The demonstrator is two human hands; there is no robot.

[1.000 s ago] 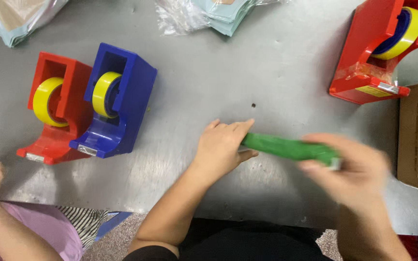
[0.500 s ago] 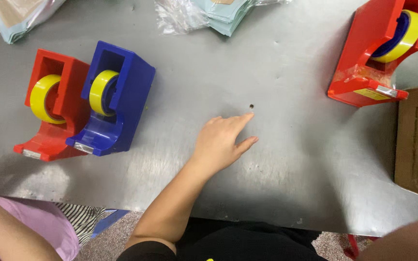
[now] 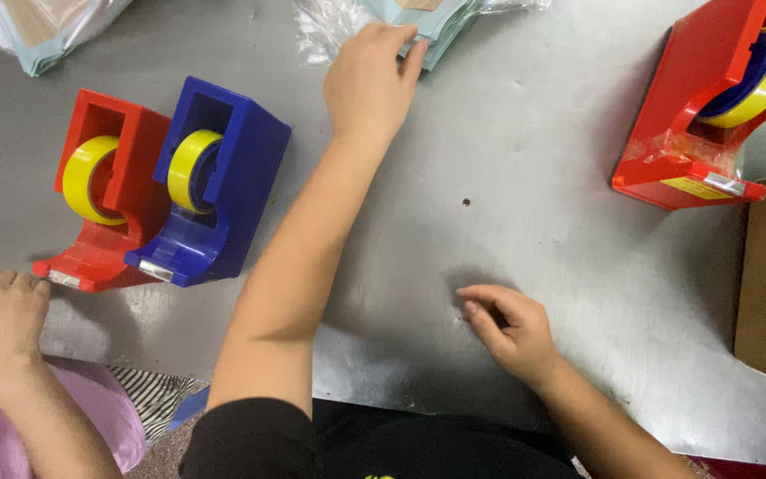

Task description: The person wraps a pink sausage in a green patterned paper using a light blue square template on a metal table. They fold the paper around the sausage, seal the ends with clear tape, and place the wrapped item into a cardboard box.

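From my head camera, my left hand point(image 3: 370, 75) is stretched across the grey bench point(image 3: 543, 257) to its far edge, fingers curled loosely on the stack of pale blue packets point(image 3: 441, 22) in clear wrap, not yet closed around one. My right hand point(image 3: 511, 328) rests near me on bare metal, half curled and holding nothing. I judge this the pick-up step: next my fingers must pinch one packet and slide it free. The blue tape dispenser point(image 3: 214, 182) sits touching a red dispenser point(image 3: 104, 200); another person's hand point(image 3: 2, 310) rests at the bench edge.
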